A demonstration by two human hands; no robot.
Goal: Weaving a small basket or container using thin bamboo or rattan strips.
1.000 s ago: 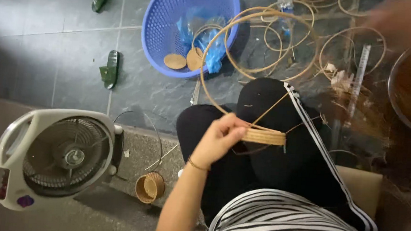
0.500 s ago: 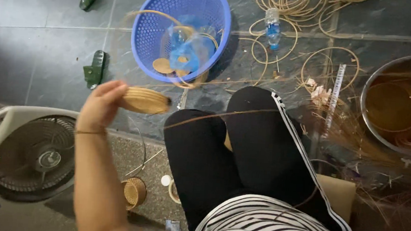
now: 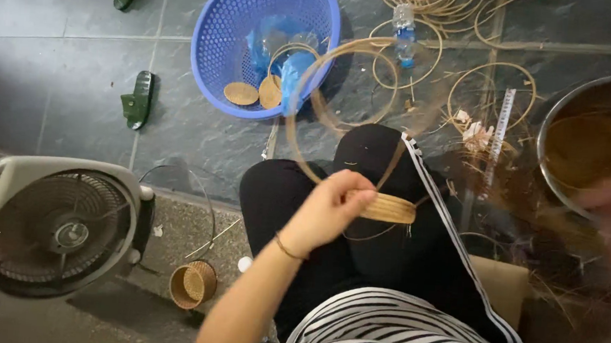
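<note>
Dark tiled floor under blue basket

The left hand has come back from the left side to above the lap, holding the small woven disc. The loose strip now curves towards the blue basket.

Blue basket, white fan

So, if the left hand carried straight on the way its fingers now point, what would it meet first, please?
Probably the small flat woven rattan disc its fingers already pinch over the black-trousered lap; the left hand points rightward, though depth is unclear.
</note>
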